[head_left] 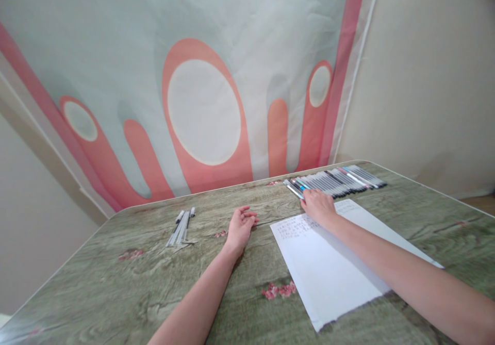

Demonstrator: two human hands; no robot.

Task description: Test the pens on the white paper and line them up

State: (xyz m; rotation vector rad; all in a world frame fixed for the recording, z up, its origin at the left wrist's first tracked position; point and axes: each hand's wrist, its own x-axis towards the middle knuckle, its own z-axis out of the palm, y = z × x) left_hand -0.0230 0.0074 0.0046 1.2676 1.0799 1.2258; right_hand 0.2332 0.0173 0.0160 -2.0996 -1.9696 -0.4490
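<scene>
My right hand (318,206) reaches over the top edge of a white sheet of paper (340,262) with small handwriting along its upper part. Its fingers are pinched at the near end of a pen (293,188), the leftmost in a long row of pens (332,182) laid side by side. My left hand (240,230) rests on the table left of the paper, fingers loosely curled and apart, holding nothing. Farther left lies a small bunch of clear pens (180,228), some with white or black ends.
The table (116,293) has a green wood-grain cover with printed pink flowers. Behind its far edge hangs a cloth backdrop (247,40) with coral arches and pale ovals. A plain wall (429,77) stands to the right.
</scene>
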